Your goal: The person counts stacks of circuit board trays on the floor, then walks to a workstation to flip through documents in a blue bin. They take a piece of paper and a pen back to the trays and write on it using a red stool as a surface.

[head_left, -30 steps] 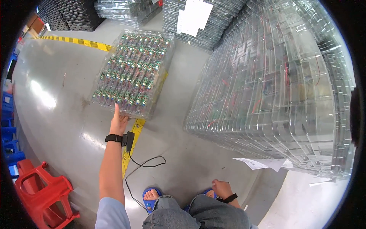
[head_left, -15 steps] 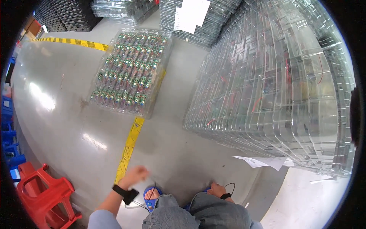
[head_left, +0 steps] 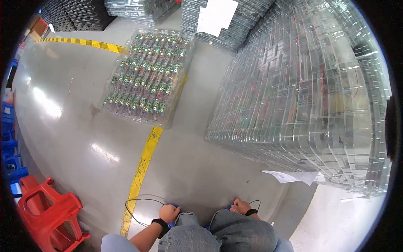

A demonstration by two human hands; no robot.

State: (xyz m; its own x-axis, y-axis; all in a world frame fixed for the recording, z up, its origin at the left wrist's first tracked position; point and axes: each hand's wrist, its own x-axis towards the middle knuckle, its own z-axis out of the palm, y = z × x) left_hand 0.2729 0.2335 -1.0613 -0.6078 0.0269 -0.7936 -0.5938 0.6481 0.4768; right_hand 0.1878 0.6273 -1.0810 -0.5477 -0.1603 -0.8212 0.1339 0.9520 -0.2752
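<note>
My left hand (head_left: 169, 213) is curled beside my left knee, with a black band on its wrist. Its fingers are bent inward, and whatever may be in them is hidden. Past my right knee, my right hand (head_left: 240, 206) is closed in a similar way; a black band circles that wrist too. A thin dark cable (head_left: 137, 199) loops out on the floor side of my left wrist, and another cable (head_left: 257, 204) curves by the right one. My knees in grey-blue jeans (head_left: 187, 233) lie between the hands.
Ahead, stacked clear plastic trays (head_left: 168, 115) hold rows of small green circuit boards. A tall stack of clear trays (head_left: 294, 105) fills the right side. A red plastic stool (head_left: 40, 206) stands lower left. Yellow tape (head_left: 145, 161) marks the floor. More clear trays (head_left: 197, 25) stand behind.
My left hand has come down and back toward my left knee, where it was raised over the floor. The right hand stays by the right knee. The view has shifted slightly.
</note>
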